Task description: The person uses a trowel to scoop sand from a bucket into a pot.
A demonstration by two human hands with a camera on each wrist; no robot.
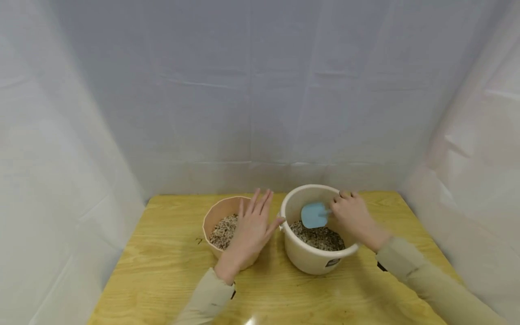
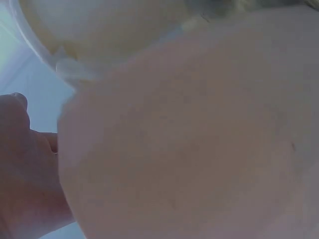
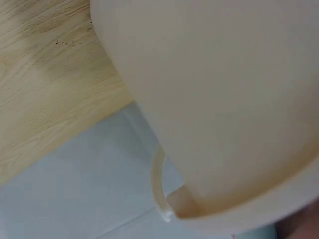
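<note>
1. Blue scoop (image 1: 314,215) sits in my right hand (image 1: 351,216), fingers curled round its handle, blade inside the cream bucket (image 1: 298,255) right of centre in the head view.
2. Gravel (image 1: 321,238) fills the bucket's bottom, just below the blade.
3. My left hand (image 1: 250,232) hovers flat, fingers straight, over the pink pot (image 1: 215,213), thumb by the bucket's rim.
4. Both stand on the wooden table (image 1: 154,271).

Two pots (image 1: 315,225) (image 1: 221,216), one blue scoop (image 1: 314,215), two hands (image 1: 249,232) (image 1: 353,216)

Cream bucket wall (image 3: 224,99) above wooden table (image 3: 45,89)
</note>
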